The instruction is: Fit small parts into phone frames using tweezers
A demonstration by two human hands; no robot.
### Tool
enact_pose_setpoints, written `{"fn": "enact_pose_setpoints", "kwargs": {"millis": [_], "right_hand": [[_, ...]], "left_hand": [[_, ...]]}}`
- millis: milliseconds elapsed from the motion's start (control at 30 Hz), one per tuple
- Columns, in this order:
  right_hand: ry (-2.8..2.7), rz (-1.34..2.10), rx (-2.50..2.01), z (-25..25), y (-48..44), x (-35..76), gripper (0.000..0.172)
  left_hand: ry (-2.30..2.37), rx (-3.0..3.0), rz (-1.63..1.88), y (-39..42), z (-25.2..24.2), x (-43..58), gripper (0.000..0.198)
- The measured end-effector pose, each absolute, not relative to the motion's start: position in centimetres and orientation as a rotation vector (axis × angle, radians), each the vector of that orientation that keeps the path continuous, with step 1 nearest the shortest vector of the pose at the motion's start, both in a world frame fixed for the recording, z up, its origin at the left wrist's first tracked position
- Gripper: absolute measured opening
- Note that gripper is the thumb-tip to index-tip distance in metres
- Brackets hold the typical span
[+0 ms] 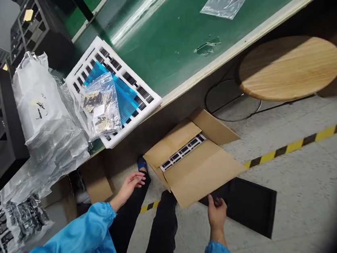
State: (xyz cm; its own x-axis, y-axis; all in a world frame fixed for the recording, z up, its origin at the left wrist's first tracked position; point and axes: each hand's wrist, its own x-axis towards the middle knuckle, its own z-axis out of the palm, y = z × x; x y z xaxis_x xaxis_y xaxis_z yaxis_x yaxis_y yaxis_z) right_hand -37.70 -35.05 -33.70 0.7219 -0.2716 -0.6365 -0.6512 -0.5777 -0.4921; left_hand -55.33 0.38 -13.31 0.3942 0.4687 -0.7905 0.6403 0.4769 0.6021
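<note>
A cardboard box (208,171) stands on the floor in front of me, its flaps spread and partly folded over. Through the gap between the flaps shows a white foam tray (180,154) with black parts in its slots. My left hand (131,185) hovers left of the box, fingers stretched out and empty. Just beyond the near right flap is my right hand (217,213), thumb apart from loosely bent fingers, nothing seen in it. A flat black tray (250,207) lies on the floor beside that hand.
Along the green workbench (166,41) lie another white foam tray (151,102), a clear bag of small parts (103,109) and crumpled plastic wrap (55,130). A round wooden stool (293,67) stands at the upper right. Yellow-black tape (294,147) crosses the floor.
</note>
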Motion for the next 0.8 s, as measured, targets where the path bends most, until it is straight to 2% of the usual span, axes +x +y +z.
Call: {"fn": "enact_pose_setpoints", "kwargs": {"millis": [133, 333, 400, 500, 567, 667, 800], "right_hand": [[0.553, 0.715, -2.146, -37.1, -29.7, -37.6, 0.037], [0.343, 0.795, -2.197, -35.3, -28.5, -37.2, 0.037], [0.329, 0.75, -2.298, -34.1, -27.7, -36.5, 0.044], [0.327, 0.616, -2.438, -32.7, -24.1, -36.4, 0.067], [0.252, 0.598, -2.456, -32.2, -20.4, -37.0, 0.076], [0.056, 0.699, -2.37, -32.7, -14.0, -37.8, 0.071], [0.037, 0.82, -2.273, -36.1, -6.8, -37.7, 0.062]], "left_hand": [[1.155, 1.181, -0.14, -1.4, -14.2, -54.3, 0.05], [1.122, 1.157, -0.098, -1.0, -15.3, -52.6, 0.056], [1.131, 1.153, -0.091, -0.5, -15.3, -52.7, 0.055], [1.15, 1.143, -0.085, 0.3, -14.8, -53.1, 0.053], [1.166, 1.133, -0.081, 0.9, -14.4, -53.4, 0.053], [1.177, 1.121, -0.076, 1.8, -13.8, -53.9, 0.054], [1.19, 1.105, -0.088, 3.0, -13.8, -55.1, 0.057]]}}
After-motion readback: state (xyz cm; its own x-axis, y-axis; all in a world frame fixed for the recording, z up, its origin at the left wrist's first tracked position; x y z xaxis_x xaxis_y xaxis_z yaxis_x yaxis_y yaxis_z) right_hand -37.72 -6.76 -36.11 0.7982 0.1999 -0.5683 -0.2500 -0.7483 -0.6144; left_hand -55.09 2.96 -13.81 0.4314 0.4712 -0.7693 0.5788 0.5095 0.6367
